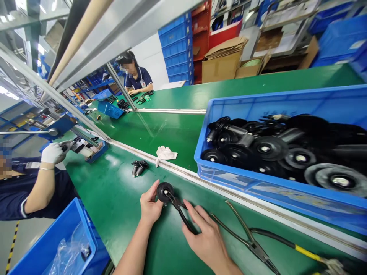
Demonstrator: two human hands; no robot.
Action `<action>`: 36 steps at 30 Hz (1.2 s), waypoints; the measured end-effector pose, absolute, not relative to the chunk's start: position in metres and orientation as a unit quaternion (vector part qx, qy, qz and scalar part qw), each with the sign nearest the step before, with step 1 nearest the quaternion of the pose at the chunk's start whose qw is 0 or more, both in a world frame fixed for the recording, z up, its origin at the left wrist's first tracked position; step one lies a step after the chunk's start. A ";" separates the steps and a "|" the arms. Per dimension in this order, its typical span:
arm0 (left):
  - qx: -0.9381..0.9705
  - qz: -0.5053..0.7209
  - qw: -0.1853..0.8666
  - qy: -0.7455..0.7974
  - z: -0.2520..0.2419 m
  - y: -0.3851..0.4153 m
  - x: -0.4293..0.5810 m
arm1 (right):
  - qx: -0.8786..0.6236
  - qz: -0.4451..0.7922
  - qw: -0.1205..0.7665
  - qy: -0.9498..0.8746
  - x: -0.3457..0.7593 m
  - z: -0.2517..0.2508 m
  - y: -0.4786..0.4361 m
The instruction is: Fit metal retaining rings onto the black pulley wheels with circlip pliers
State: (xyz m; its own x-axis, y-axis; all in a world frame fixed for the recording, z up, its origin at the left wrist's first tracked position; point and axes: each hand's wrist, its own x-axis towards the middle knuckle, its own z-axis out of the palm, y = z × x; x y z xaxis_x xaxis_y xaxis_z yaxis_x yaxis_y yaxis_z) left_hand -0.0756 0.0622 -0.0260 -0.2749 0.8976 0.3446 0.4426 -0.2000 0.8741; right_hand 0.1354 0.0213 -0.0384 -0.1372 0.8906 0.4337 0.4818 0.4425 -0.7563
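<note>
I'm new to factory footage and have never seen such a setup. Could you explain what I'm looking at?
There's no robot: a person works bare-handed, filmed by a camera on their head that looks forward and down. The left hand holds a round black part; the right hand holds pliers, their tips at the part's middle. On the green table lie another pair of pliers and some small black parts. Farther off are a white glove and a blue bin of black wheel-like pieces.
</note>
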 end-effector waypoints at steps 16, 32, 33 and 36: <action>0.490 0.576 0.356 0.548 0.033 0.039 -0.013 | -0.333 0.720 0.543 -0.276 0.131 -0.038 0.046; 0.523 0.589 0.505 0.353 0.164 0.210 0.184 | -0.311 0.744 0.526 -0.271 0.135 -0.029 0.056; 0.541 0.578 0.503 0.348 0.163 0.202 0.173 | -0.305 0.744 0.528 -0.273 0.135 -0.030 0.056; 0.574 0.571 0.462 0.361 0.150 0.165 0.118 | -0.300 0.736 0.541 -0.274 0.136 -0.026 0.055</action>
